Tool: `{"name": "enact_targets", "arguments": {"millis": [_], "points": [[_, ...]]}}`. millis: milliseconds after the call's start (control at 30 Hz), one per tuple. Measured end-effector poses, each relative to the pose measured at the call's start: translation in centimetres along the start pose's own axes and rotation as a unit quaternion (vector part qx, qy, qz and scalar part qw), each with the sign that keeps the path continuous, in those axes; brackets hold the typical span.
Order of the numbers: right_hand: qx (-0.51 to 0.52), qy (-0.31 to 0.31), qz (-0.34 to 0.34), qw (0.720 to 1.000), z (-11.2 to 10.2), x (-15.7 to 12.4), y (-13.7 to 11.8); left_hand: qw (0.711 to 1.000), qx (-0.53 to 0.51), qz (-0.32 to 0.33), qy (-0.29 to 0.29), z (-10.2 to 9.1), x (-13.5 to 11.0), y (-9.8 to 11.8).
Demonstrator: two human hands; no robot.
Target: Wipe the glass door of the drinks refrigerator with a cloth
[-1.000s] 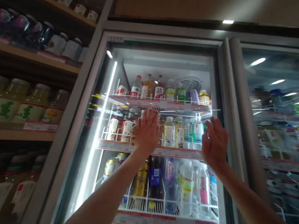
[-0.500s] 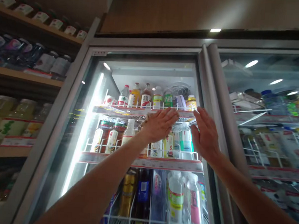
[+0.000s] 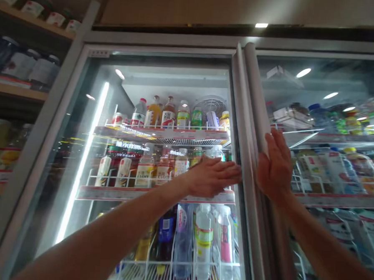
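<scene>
My left hand point(image 3: 214, 177) lies flat on the glass of the left fridge door point(image 3: 90, 122), fingers stretched to the right, near the door's right edge. A scrap of something tan, perhaps a cloth, peeks from under it; I cannot make it out. My right hand point(image 3: 275, 165) is open too, palm flat against the silver upright frame point(image 3: 250, 89) where the two doors meet, fingers pointing up. Behind the glass, bottles point(image 3: 168, 114) and cans stand in rows on white wire shelves point(image 3: 162, 134).
The right fridge door point(image 3: 333, 101) is closed, with more drinks behind its glass. Wooden shelves point(image 3: 17, 91) with jars and bottles fill the wall at left. A ceiling light point(image 3: 261, 25) shines above the fridge.
My left hand has swept right across the glass, from the door's middle to its right edge. My right hand has shifted from the left door's glass onto the frame. The view has panned right.
</scene>
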State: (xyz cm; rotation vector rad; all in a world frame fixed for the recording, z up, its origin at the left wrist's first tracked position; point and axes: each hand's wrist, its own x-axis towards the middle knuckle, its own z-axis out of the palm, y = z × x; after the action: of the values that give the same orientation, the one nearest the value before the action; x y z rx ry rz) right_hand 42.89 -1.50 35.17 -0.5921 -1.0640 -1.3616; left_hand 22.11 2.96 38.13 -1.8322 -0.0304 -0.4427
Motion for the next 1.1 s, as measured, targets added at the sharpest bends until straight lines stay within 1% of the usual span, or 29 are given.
{"name": "enact_targets", "arguments": {"millis": [67, 100, 133, 167, 233, 267, 300, 333, 367, 433, 467, 500, 533, 567, 600, 633, 667, 700, 800, 833, 867, 933, 967, 1000, 1033, 1067, 1100], "points": [[0.006, -0.008, 0.001, 1.0, 0.0, -0.7, -0.2, 0.992, 0.012, -0.121, 0.02, 0.1, -1.1, 0.4], [0.008, -0.018, 0.003, 1.0, 0.0, -1.1, -0.6, 0.985, 0.014, -0.17, 0.029, 0.3, -1.7, 1.0], [0.008, -0.031, 0.005, 0.999, -0.1, -1.5, -1.0, 0.982, 0.01, -0.187, 0.032, 0.5, -2.4, 1.9], [0.007, -0.044, 0.005, 0.999, -0.3, -1.9, -1.6, 0.986, 0.001, -0.164, 0.03, 0.8, -3.2, 3.2], [0.004, -0.064, 0.006, 0.998, -0.7, -2.8, -3.0, 0.999, -0.023, -0.046, 0.016, 1.5, -5.2, 6.3], [0.003, -0.075, 0.005, 0.997, -0.9, -3.2, -3.7, 0.999, -0.033, 0.004, 0.013, 1.7, -6.2, 7.6], [0.005, -0.088, 0.002, 0.996, -1.1, -3.7, -4.5, 0.999, -0.038, 0.028, 0.011, 1.9, -7.2, 8.7], [0.009, -0.103, -0.003, 0.995, -1.2, -4.2, -5.3, 0.999, -0.038, 0.018, 0.014, 1.9, -8.0, 9.5], [0.015, -0.12, -0.007, 0.993, -1.3, -4.8, -6.1, 0.999, -0.033, -0.028, 0.019, 2.0, -8.8, 10.0], [0.029, -0.153, -0.009, 0.988, -1.1, -6.2, -7.6, 0.984, -0.016, -0.172, 0.036, 2.0, -10.0, 10.7], [0.032, -0.163, -0.001, 0.986, -0.9, -6.9, -8.1, 0.974, -0.011, -0.221, 0.04, 2.1, -10.5, 11.2], [0.032, -0.168, 0.012, 0.985, -0.7, -7.6, -8.6, 0.972, -0.014, -0.231, 0.04, 2.2, -11.0, 11.9], [0.03, -0.172, 0.028, 0.984, -0.5, -8.3, -8.9, 0.979, -0.028, -0.199, 0.033, 2.3, -11.5, 12.8], [0.027, -0.173, 0.043, 0.984, -0.3, -8.9, -9.1, 0.989, -0.048, -0.136, 0.021, 2.4, -12.1, 13.8], [0.025, -0.172, 0.053, 0.983, -0.1, -9.4, -9.2, 0.996, -0.071, -0.061, 0.007, 2.5, -12.6, 14.8], [0.022, -0.17, 0.059, 0.983, 0.1, -9.8, -9.2, 0.996, -0.091, 0.0, -0.003, 2.7, -13.0, 15.7], [0.019, -0.168, 0.06, 0.984, 0.2, -10.1, -9.1, 0.994, -0.101, 0.028, -0.006, 2.8, -13.3, 16.4], [0.016, -0.163, 0.059, 0.985, 0.2, -10.3, -9.1, 0.995, -0.101, 0.02, -0.002, 2.9, -13.4, 17.0], [0.007, -0.145, 0.059, 0.988, 0.1, -10.5, -9.0, 0.99, -0.075, -0.118, 0.019, 3.4, -13.2, 18.0], [0.006, -0.14, 0.059, 0.988, 0.1, -10.6, -9.0, 0.988, -0.073, -0.133, 0.022, 3.5, -13.2, 18.4], [0.006, -0.135, 0.059, 0.989, 0.0, -10.7, -9.0, 0.99, -0.079, -0.112, 0.021, 3.7, -13.3, 18.9], [0.004, -0.131, 0.054, 0.99, -0.3, -11.0, -9.0, 0.995, -0.095, -0.013, 0.022, 4.0, -14.1, 19.5], [0.003, -0.134, 0.05, 0.99, -0.5, -11.2, -9.0, 0.995, -0.096, 0.018, 0.025, 4.1, -14.7, 19.5], [0.001, -0.139, 0.046, 0.989, -0.7, -11.5, -9.1, 0.996, -0.089, 0.016, 0.028, 4.0, -15.4, 19.3], [-0.003, -0.146, 0.041, 0.988, -0.9, -11.9, -9.2, 0.996, -0.074, -0.021, 0.035, 3.9, -16.0, 18.8], [-0.009, -0.151, 0.037, 0.988, -1.1, -12.2, -9.4, 0.994, -0.057, -0.084, 0.045, 3.8, -16.7, 18.1], [-0.016, -0.157, 0.034, 0.987, -1.4, -12.6, -9.6, 0.985, -0.039, -0.16, 0.056, 3.6, -17.2, 17.4]]}}
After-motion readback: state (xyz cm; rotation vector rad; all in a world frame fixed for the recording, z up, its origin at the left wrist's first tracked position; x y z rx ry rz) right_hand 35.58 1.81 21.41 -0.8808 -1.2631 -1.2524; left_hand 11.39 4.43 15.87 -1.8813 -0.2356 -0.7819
